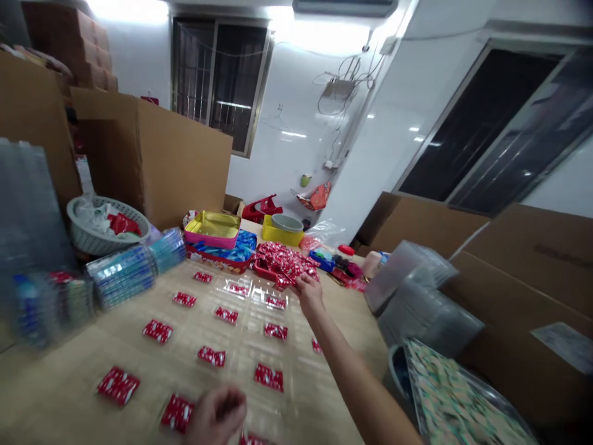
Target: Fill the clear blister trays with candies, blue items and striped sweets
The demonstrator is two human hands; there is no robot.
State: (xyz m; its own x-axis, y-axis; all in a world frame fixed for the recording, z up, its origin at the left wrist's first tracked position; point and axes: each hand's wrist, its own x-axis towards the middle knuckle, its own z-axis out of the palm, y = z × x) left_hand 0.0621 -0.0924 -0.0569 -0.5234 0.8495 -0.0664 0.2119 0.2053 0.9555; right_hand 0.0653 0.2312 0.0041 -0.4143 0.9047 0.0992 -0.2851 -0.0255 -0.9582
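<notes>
My right hand reaches far across the table to a heap of small red packets; its fingers curl into the edge of the heap, closed on packets. My left hand is low at the front edge, blurred, with fingers curled in. It hovers over a clear plastic tray sheet that holds several red packets, one in each pocket, laid out in rows on the cardboard-covered table.
Stacks of clear trays and a white basket stand at left, with cardboard boxes behind. A pink and yellow tin sits at the back. More clear trays and a patterned tin lie at right.
</notes>
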